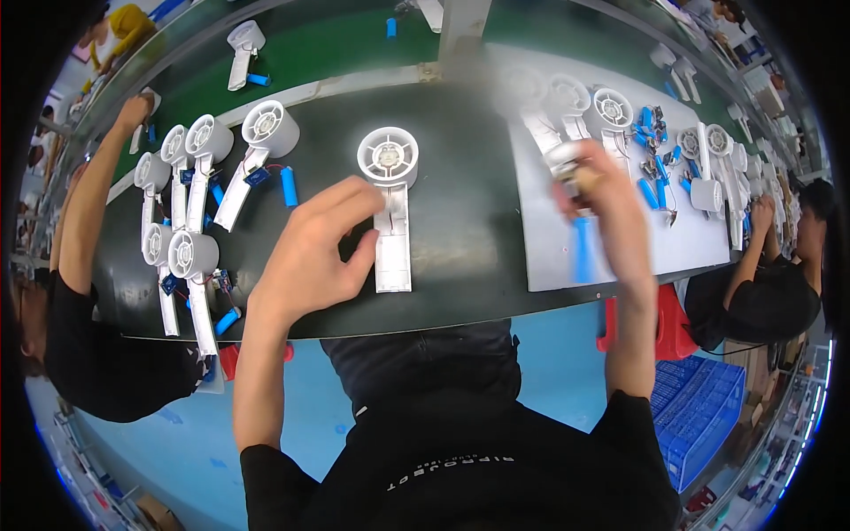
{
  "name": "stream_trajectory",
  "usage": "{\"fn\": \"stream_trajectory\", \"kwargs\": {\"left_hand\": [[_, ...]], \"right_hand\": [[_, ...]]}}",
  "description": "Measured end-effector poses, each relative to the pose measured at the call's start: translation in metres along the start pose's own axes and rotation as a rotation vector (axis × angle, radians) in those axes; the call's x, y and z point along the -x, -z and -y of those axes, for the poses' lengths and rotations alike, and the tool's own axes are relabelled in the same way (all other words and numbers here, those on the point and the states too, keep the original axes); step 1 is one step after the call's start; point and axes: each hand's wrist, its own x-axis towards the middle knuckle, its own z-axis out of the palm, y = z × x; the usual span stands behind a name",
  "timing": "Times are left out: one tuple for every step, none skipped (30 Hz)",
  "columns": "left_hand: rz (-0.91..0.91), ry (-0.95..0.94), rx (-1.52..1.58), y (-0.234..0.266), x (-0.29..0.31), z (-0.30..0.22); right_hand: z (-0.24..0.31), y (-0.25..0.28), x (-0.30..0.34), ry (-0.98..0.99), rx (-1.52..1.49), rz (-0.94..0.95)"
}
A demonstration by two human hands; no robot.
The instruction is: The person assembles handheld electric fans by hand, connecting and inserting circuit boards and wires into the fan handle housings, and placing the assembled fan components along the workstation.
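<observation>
On the dark bench in front of me lies a white handheld fan shell (393, 257), its round grille at the far end and its open handle toward me. My left hand (319, 243) bends over the handle's left side, with fingertips and thumb at its edge. My right hand (606, 195) is raised over the pale board to the right, blurred by motion. Its fingers are closed around a small part whose details are smeared, and a blue battery cell (582, 250) shows below them.
Several white fans with wired blue cells, one of them a fan (271, 128), lie at the left. More fans and a cluster of blue cells (653, 164) cover the pale board (553, 257). Co-workers sit on both sides. A blue crate (699, 411) stands on the floor at right.
</observation>
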Motion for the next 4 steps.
{"fn": "stream_trajectory", "kwargs": {"left_hand": [[-0.025, -0.004, -0.007, -0.002, 0.002, 0.000], [-0.030, 0.001, -0.012, -0.004, 0.004, 0.006], [-0.069, 0.011, 0.004, -0.009, 0.002, 0.012], [-0.115, 0.020, 0.016, -0.012, 0.004, 0.017]], "right_hand": [[0.007, -0.023, 0.002, -0.035, 0.060, 0.103], [0.006, -0.040, 0.001, 0.013, 0.134, 0.199], [0.005, -0.055, -0.003, 0.040, 0.231, 0.249], [0.007, -0.069, -0.005, 0.073, 0.340, 0.317]]}}
